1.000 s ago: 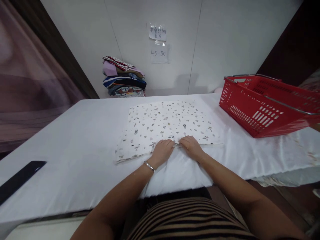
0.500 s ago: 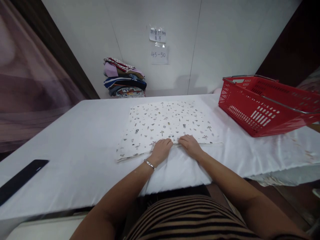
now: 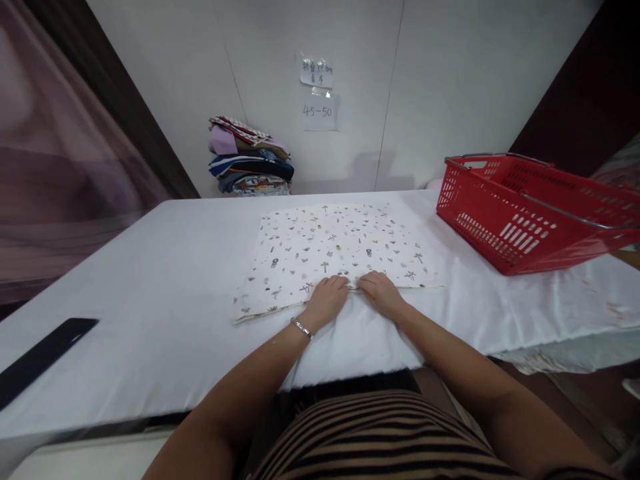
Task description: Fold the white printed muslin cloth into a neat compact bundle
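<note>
A white cloth (image 3: 320, 247) printed with small palm trees and other little figures lies folded in layers in front of me. My left hand (image 3: 327, 301) grips its near edge, fingers on top and the thumb hidden. Just to the right, my right hand (image 3: 381, 293) holds the same edge, its fingers curled over the fabric. Only a narrow gap parts the two hands, and the edge is slightly bunched there. The cloth's near left corner shows stacked layers.
A white-covered table (image 3: 165, 287) carries the cloth. At the right stands a red plastic basket (image 3: 530, 227) with metal handles. A stack of folded fabrics (image 3: 250, 163) rises by the wall at the back. A flat black object (image 3: 45, 357) lies at the left.
My left hand has shifted slightly to the right, closer to my right hand. The cloth lies almost as before.
</note>
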`<state>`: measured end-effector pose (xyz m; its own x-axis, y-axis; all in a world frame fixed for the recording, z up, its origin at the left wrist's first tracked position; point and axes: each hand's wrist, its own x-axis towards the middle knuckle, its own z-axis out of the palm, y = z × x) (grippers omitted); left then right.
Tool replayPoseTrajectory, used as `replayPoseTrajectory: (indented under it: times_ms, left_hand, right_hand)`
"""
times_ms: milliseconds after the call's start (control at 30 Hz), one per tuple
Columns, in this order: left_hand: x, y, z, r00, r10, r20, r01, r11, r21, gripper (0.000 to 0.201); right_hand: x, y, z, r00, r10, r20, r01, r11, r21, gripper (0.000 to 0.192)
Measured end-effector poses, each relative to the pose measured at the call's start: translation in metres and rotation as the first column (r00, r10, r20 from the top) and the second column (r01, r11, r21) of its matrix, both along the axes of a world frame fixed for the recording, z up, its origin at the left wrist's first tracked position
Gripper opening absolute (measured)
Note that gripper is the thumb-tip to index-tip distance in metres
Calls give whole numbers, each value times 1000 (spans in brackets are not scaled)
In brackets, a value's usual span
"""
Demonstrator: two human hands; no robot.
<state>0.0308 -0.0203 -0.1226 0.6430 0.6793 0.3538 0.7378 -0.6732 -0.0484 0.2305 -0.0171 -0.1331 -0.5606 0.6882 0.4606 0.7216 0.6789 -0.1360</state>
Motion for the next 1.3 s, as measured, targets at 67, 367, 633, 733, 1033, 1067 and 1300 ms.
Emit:
replayPoseTrajectory:
  times_ms: [67,367,633,733,1033,1067,1300]
  left_hand:
    - [0,1,0,1000,3,31,-3,1000,3,15]
    - [0,1,3,997,39,71,-34,997,-70,11]
    - [-2,-1,6,992,31,120,-32,999,5,19]
    - [-2,-5,5,996,-41,75,33,994,104,20]
    - [12,1,1,998,2,-67,7,990,138,24]
    - [12,1,2,998,-10,-65,19,991,133,26]
    - [8,-15,8,994,19,109,-28,996,81,24]
  right_hand:
    - [-1,-2,2,1000,18,-20,-18,1000,-14,17]
    - [-2,-4,2,999,-1,-39,1,1000,2,21]
    - [-2,3,-2,997,-26,-73,30,999,46,19]
    - [-4,5,1,995,-40,-95,46,997,55,19]
    - [-6,7,2,997,-44,-61,48,997,54,19]
    - [-6,6,2,997,-46,-55,49,998,49,19]
    - [-5,1,2,996,-7,-93,9,1000,26,20]
